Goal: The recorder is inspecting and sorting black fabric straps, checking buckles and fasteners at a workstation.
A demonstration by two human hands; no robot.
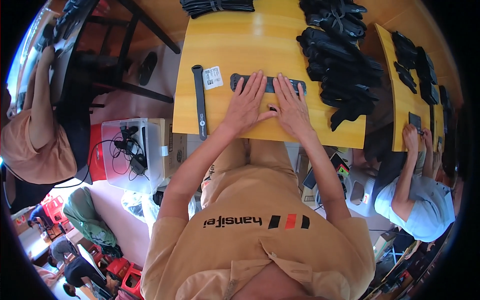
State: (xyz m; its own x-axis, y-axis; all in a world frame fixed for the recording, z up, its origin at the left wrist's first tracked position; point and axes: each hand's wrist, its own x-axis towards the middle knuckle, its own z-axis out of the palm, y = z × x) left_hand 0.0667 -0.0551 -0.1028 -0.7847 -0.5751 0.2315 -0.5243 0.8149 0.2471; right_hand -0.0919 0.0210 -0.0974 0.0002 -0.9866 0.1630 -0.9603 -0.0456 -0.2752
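Observation:
A folded black fabric strap (270,85) lies crosswise on the yellow wooden table (240,45). My left hand (246,102) rests flat on its left part, fingers stretched out and pressed down. Over its right part, my right hand (292,106) lies flat too, fingers extended. Both hands are open, and their fingers hide much of the strap. A small dark bit (273,108) shows by my thumbs; I cannot tell what it is. Left of my hands, a long black strap (199,105) with a looped end lies lengthwise, beside a white printed label (213,77).
Heaped black straps (340,70) cover the table's right side, and a banded bundle (215,6) sits at the far edge. A clear bin of cables (127,155) stands at lower left. Another person (415,200) works at a table on the right; one more (37,135) sits left.

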